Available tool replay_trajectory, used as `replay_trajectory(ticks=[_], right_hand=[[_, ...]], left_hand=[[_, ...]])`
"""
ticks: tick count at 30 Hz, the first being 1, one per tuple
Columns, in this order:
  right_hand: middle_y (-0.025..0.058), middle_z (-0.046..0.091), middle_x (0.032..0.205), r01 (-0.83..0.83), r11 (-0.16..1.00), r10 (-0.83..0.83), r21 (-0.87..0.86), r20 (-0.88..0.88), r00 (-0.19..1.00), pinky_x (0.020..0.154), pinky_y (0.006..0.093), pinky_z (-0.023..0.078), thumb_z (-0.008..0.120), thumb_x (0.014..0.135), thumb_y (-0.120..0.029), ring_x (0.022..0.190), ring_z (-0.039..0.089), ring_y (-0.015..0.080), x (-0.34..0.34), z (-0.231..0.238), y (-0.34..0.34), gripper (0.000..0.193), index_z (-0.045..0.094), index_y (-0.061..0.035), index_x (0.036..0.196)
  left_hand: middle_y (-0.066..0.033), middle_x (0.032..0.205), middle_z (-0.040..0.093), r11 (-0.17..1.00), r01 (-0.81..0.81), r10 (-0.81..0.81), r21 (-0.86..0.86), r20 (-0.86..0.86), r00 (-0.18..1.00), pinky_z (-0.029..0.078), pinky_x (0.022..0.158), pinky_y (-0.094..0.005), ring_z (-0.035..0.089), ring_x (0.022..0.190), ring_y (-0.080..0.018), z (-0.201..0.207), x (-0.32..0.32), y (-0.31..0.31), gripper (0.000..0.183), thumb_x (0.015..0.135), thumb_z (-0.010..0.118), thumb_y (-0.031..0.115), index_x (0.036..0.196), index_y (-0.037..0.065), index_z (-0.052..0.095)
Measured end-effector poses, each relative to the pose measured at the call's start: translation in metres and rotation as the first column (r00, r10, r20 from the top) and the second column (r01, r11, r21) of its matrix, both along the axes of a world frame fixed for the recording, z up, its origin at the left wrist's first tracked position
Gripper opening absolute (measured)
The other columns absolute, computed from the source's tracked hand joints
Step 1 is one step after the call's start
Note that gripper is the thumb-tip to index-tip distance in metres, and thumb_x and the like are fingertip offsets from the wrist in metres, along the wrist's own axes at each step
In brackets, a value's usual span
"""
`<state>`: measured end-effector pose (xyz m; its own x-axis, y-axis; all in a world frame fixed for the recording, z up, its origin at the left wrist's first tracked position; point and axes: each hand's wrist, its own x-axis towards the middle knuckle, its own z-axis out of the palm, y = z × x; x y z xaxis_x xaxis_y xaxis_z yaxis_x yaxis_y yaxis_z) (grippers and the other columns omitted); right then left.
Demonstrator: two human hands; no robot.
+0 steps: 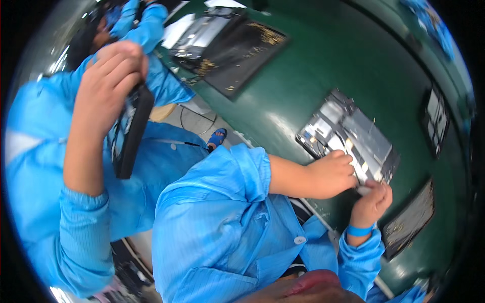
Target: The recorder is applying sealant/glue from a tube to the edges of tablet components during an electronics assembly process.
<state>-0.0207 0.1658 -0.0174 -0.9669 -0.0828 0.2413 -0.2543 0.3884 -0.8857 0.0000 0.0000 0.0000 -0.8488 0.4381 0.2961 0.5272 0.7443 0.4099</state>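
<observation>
An opened flat electronic device (364, 136) with a black frame, silver-grey panels and small boards lies on the green table. My left hand (333, 174) is closed over its near edge, the fingers bent together beside a white strip. What those fingers grip is hidden. My right hand (374, 199), with a blue band at the wrist, pinches at the device's near right corner, close to my left hand. A small pale piece shows by its fingertips, too blurred to name.
A co-worker's hand (108, 81) at the left holds up a black flat device (134, 131). On the green table (323, 55) lie a dark panel with gold-coloured bits (242, 55), a flat device at the right (435, 118) and another dark panel (410, 219).
</observation>
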Motion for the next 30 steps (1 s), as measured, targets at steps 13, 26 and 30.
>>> replay_trajectory(ticks=[13, 26, 30], right_hand=[[0.0052, 0.051, 0.075, 0.263, 0.963, -0.133, -0.053, 0.758, 0.638, 0.038, 0.0225, 0.036, 0.046, 0.080, -0.041, 0.049, 0.045, 0.0116, 0.012, 0.042, 0.033, 0.041, 0.048, -0.0033, 0.095], [0.0017, 0.050, 0.057, 0.138, 0.951, 0.189, -0.278, 0.870, 0.455, 0.033, 0.0225, 0.032, 0.045, 0.077, -0.047, 0.041, 0.044, 0.0108, 0.027, 0.066, -0.004, 0.040, 0.051, -0.0079, 0.085], [0.0029, 0.048, 0.055, 0.204, 0.931, 0.134, -0.303, 0.802, 0.582, 0.031, 0.0220, 0.031, 0.044, 0.080, -0.040, 0.037, 0.041, 0.0113, -0.008, 0.076, -0.032, 0.036, 0.051, -0.0062, 0.088]], left_hand=[[-0.0129, 0.077, 0.055, 0.734, -0.660, 0.630, 0.161, 0.203, 0.750, 0.035, 0.077, -0.0360, 0.049, 0.080, -0.0268, 0.000, 0.035, -0.111, 0.029, 0.080, 0.046, 0.026, 0.096, 0.003, 0.054], [-0.0184, 0.087, 0.054, 0.631, -0.668, 0.660, 0.395, 0.180, 0.729, 0.039, 0.075, -0.0372, 0.050, 0.083, -0.0310, -0.001, 0.031, -0.129, 0.039, 0.079, 0.047, 0.027, 0.104, -0.003, 0.046], [-0.0189, 0.088, 0.055, 0.615, -0.706, 0.675, 0.351, 0.228, 0.701, 0.039, 0.075, -0.0367, 0.051, 0.082, -0.0309, 0.012, 0.031, -0.124, 0.038, 0.078, 0.049, 0.026, 0.102, -0.004, 0.048]])
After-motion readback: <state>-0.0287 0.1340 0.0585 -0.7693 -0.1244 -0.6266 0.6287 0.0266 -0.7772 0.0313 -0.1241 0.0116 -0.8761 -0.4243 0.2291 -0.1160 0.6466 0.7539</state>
